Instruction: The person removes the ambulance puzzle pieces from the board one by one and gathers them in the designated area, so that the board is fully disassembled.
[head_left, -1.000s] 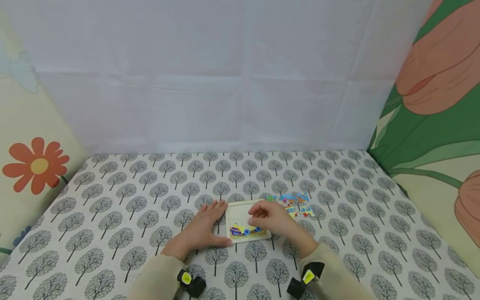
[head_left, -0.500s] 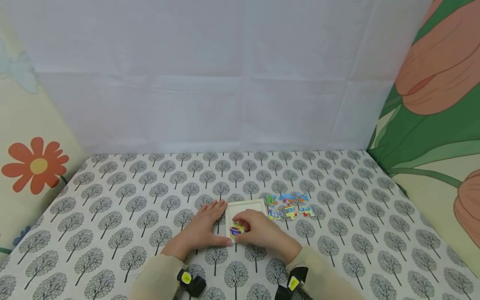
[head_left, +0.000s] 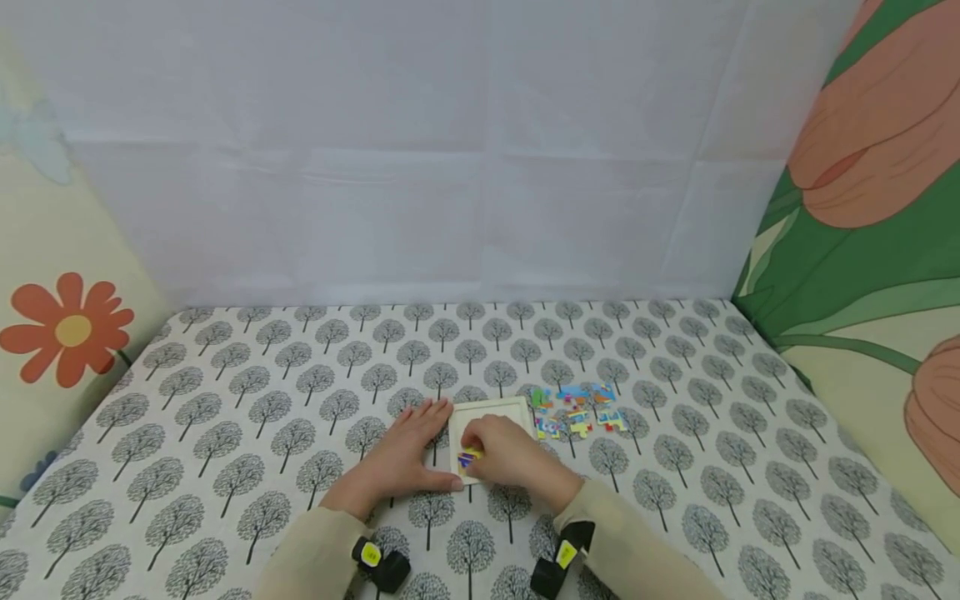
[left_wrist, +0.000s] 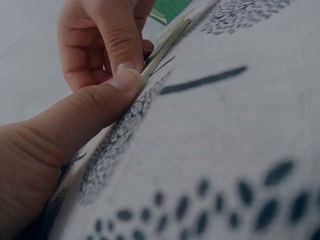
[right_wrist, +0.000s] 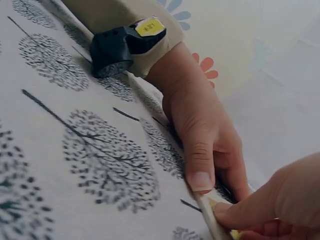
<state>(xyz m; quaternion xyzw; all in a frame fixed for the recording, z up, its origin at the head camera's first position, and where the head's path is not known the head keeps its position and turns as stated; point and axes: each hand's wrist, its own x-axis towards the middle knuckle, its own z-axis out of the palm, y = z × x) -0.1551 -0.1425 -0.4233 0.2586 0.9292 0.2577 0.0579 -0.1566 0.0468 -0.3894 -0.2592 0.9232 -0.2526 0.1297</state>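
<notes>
Left hand spread wide, thumb touching near left corner of white puzzle tray. Right hand over tray, fingers bent at bright puzzle piece inside; cannot tell if pinching. Loose pieces on tree-print cloth, right of tray.

Watched from my remote post. Head view looked forward and down, set well back, taking in tree-print cloth and white backdrop. Left wrist view sat low, close, facing forward-right; right wrist view, also near, faced left. Both shared left hand, right hand, pale frame.
</notes>
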